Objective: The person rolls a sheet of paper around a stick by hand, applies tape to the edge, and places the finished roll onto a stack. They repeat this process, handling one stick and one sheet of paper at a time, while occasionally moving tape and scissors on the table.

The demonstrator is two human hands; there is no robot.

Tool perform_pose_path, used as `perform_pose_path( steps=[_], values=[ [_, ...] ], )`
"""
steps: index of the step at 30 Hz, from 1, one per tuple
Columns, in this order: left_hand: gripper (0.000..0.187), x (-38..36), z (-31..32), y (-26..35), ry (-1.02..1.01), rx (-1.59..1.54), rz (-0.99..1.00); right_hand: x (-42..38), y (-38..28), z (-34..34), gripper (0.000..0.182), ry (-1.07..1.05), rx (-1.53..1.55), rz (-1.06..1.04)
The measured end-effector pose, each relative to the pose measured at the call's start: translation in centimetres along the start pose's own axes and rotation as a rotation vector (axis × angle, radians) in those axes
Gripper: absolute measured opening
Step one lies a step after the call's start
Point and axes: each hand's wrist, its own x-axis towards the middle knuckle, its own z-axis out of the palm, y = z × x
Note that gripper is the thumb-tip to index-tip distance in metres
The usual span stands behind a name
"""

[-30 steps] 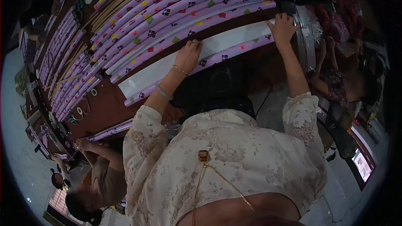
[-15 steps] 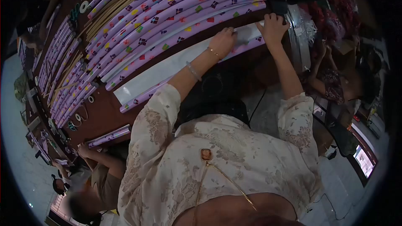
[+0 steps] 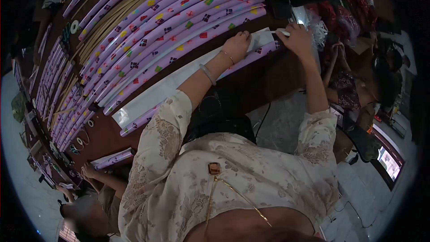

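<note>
A sheet of wrapping paper [image 3: 154,97] lies on the dark brown table, white side up, its near edge rolled to show the purple printed side. My left hand [image 3: 237,46] presses on this sheet near its right end with bent fingers close together. To its right, my right hand [image 3: 297,39] is closed, pinching a small white strip [image 3: 283,32] between thumb and fingers. A thin pale line runs from the strip toward my left hand across the sheet's end. Just beyond my right hand stands a black object [image 3: 277,1] at the table's far right.
Long purple rolls of wrapping paper [image 3: 179,20] fill the table beyond the sheet, with brown strips [image 3: 117,6] among them. Tape rolls [image 3: 75,27] lie farther left. A person's hands [image 3: 92,171] hold a roll at lower left; another person [image 3: 347,87] sits at right.
My right hand has gone from lying spread over the sheet's right end to pinching a white strip beside it. My left hand stays on the sheet. The whole view has shifted slightly.
</note>
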Motion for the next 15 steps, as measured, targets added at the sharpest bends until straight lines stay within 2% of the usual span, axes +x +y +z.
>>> perform_pose_path(
  steps=[2,5,11,15],
  values=[
    [0.046,0.1,0.6,-0.2,-0.007,0.078,-0.007,0.0,0.4,0.0,0.053,-0.062,-0.016,0.115],
    [0.044,0.1,1.1,-0.3,0.03,0.121,0.032,-0.1,0.3,0.9,0.053,-0.002,-0.012,0.191],
    [0.046,0.1,1.1,-0.3,0.03,0.14,0.029,0.4,-1.4,1.3,0.048,0.07,0.04,0.299],
    [0.051,0.0,0.6,-0.1,0.011,0.118,0.036,0.9,-1.7,1.9,0.045,0.065,0.006,0.3]
  ],
)
